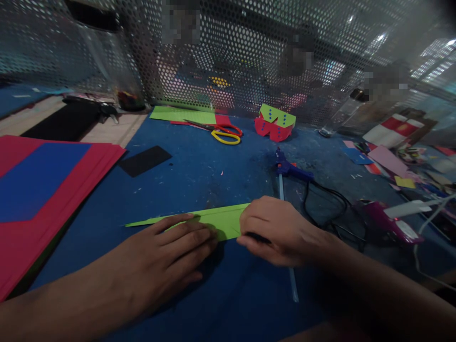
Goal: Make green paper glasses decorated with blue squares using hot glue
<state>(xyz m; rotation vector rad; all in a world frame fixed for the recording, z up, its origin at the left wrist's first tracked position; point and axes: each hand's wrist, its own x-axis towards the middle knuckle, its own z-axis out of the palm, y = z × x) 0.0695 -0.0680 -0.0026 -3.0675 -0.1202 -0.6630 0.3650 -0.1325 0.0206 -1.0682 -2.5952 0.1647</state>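
A long folded piece of green paper [221, 219] lies on the blue table [199, 166], pointed toward the left. My left hand [167, 256] lies flat on its near edge, fingers stretched out and pressing down. My right hand [278, 230] is curled over the paper's right end, fingers pressed together on it. A thin pale stick [292, 280] runs under my right hand toward the table's front.
Red and blue sheets [39, 190] are stacked at the left, next to a black scrap [144, 160]. Scissors [223, 132], green paper and a red-green paper craft [275, 122] lie at the back. A blue glue gun [290, 168], its cable and a purple glue gun [388, 223] sit at the right.
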